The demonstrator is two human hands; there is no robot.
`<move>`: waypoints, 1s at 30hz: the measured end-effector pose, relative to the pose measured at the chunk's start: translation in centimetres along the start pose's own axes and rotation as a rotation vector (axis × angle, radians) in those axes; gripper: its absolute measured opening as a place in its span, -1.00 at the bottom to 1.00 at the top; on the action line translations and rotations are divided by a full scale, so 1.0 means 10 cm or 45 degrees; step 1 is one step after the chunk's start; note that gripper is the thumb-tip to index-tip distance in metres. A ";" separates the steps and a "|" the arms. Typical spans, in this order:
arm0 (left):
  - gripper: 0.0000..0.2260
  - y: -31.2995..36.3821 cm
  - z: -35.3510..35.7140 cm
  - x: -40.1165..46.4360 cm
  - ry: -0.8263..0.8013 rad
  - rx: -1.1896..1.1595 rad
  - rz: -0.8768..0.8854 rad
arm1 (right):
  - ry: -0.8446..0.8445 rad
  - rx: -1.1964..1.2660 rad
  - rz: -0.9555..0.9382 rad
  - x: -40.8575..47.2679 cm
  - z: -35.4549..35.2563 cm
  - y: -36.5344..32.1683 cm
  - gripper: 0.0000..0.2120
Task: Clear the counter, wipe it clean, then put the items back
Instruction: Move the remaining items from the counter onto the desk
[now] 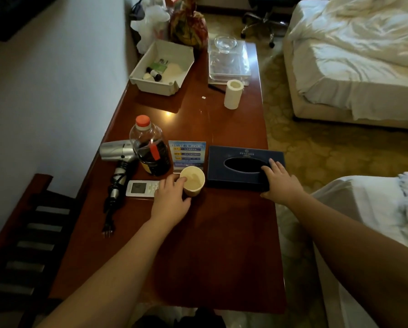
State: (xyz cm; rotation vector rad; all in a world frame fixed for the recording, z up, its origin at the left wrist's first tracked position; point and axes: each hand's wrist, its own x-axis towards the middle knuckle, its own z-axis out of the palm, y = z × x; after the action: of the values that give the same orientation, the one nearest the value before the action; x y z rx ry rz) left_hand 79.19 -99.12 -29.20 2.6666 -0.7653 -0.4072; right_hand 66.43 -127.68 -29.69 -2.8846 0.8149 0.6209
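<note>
A long reddish wooden counter (222, 245) runs away from me. My left hand (168, 200) grips a paper cup (194, 179) by its rim and side, with the thumb inside the rim. A dark blue tissue box (236, 166) lies to the right; my right hand (281, 183) holds its near right corner, fingers over the top by the opening. Left of the cup lie a white remote (139, 188), a silver hair dryer (116, 151) with its cord, a bottle of dark liquid (151, 150) with an orange cap and a small blue sign card (187, 152).
Farther along stand a white plastic tray (181, 55) of small toiletries, a toilet paper roll (233, 94), a clear tray (229, 62) with a glass bowl (225, 43), a black pen (216, 87) and bags (188, 24). Beds (354, 55) lie right, a wooden rack (28, 233) stands left.
</note>
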 end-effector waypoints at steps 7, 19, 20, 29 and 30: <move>-0.56 0.00 -0.14 -0.54 0.037 -0.116 -0.097 | 0.252 0.399 0.064 -0.74 0.21 -0.29 -0.46; -0.70 -0.22 -0.25 -2.38 0.145 -0.283 -0.424 | 0.032 0.466 -0.316 -2.05 0.41 -0.51 -0.65; -0.70 -0.23 -0.23 -2.60 0.161 -0.294 -0.462 | 0.021 0.446 -0.355 -2.19 0.43 -0.53 -0.65; -0.69 -0.30 -0.12 -4.58 0.314 -0.418 -0.780 | -0.122 0.340 -0.681 -3.30 0.70 -0.93 -0.71; -0.69 -0.32 -0.12 -4.79 0.342 -0.433 -0.825 | -0.135 0.307 -0.724 -3.41 0.72 -1.03 -0.71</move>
State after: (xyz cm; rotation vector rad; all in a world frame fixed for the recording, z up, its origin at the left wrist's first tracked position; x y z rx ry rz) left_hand 42.10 -69.83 -20.80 2.5024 0.2466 -0.2844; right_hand 42.67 -101.07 -22.83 -2.6403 0.0323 0.5506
